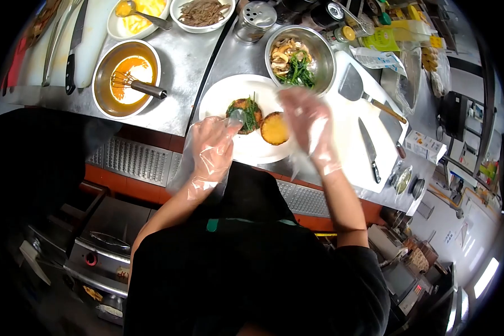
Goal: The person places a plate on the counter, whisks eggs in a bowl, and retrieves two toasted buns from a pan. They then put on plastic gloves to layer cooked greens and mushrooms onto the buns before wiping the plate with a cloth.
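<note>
Two gloved hands over plate (213, 95): your left (214, 140) narrow at greens-topped bun (245, 115); right (305, 115) blurred, grip unclear.

Bright glare on white board, dark curved edges.

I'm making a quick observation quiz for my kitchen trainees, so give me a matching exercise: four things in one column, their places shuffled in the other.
Things
1. Whisk
2. Spatula
3. Left hand
4. Spoon

Places
A. In the bowl of yellow food
B. In orange liquid
C. By the greens on the white plate
D. Blade on the right-hand white board

Pairs: 1-B, 2-D, 3-C, 4-A
</note>
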Motion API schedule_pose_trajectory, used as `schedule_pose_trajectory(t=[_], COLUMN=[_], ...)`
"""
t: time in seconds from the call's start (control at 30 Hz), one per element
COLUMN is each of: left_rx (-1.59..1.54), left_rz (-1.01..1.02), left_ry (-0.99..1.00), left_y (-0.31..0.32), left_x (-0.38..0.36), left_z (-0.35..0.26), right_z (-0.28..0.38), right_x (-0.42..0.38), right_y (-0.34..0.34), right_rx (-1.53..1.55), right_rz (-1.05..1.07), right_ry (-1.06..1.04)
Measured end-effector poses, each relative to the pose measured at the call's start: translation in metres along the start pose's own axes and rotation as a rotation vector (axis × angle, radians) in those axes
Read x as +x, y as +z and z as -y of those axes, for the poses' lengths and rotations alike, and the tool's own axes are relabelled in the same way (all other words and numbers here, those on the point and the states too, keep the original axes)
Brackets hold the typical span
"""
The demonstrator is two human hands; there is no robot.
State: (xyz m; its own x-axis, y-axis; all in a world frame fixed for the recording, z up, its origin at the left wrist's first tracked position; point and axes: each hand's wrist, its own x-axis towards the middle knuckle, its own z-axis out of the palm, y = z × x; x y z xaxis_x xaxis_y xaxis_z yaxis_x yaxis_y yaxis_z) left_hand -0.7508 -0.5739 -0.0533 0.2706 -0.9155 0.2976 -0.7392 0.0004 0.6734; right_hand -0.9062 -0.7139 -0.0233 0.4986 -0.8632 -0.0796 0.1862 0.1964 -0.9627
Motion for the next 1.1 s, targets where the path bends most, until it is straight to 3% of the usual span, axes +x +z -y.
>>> schedule_pose_trajectory(t=[0.03,0.07,0.13,0.2,0.23,0.3,0.43,0.53,0.67,0.73,0.8,0.9,1.0,1.1], left_rx=[0.034,0.034,0.009,0.012,0.014,-0.006,-0.101,-0.082,-0.144,-0.14,-0.462,-0.456,-0.512,-0.529], left_rz=[0.027,0.029,-0.009,0.007,0.027,-0.006,-0.067,-0.038,-0.084,-0.072,-0.093,-0.054,0.004,-0.039], left_ry=[-0.005,-0.002,0.006,-0.023,-0.056,-0.062,-0.124,-0.206,-0.323,-0.386,-0.474,-0.494,-0.552,-0.57], left_y=[-0.007,-0.008,-0.009,-0.014,-0.016,-0.016,-0.032,-0.034,-0.028,-0.028,-0.026,-0.031,-0.036,-0.033], left_x=[0.005,0.003,-0.002,0.0,0.002,0.002,0.011,0.013,0.015,0.016,0.018,0.023,0.023,0.022], left_z=[-0.006,-0.006,-0.004,-0.01,-0.012,-0.013,-0.022,-0.021,-0.018,-0.018,-0.014,-0.013,-0.012,-0.008], right_z=[0.029,0.054,0.058,0.049,0.031,-0.007,0.018,0.042,0.051,0.053,0.049,0.059,0.052,0.056], right_x=[0.019,0.036,0.066,0.08,0.086,0.089,0.088,0.081,0.082,0.083,0.084,0.088,0.085,0.082], right_y=[-0.005,-0.006,-0.019,-0.006,-0.017,-0.034,-0.041,-0.042,-0.038,-0.045,-0.049,-0.05,-0.056,-0.053], right_rx=[-0.613,-1.322,-1.57,-1.598,-1.593,-1.768,-1.482,-1.3,-1.364,-1.273,-1.321,-1.114,-1.26,-1.224], right_rz=[0.031,0.011,0.035,-0.062,-0.06,-0.05,-0.021,-0.057,-0.107,-0.087,-0.088,-0.168,-0.065,-0.089], right_ry=[-0.16,-0.099,0.097,0.361,0.363,-0.13,0.099,0.025,0.117,0.035,0.116,0.148,0.051,0.081])
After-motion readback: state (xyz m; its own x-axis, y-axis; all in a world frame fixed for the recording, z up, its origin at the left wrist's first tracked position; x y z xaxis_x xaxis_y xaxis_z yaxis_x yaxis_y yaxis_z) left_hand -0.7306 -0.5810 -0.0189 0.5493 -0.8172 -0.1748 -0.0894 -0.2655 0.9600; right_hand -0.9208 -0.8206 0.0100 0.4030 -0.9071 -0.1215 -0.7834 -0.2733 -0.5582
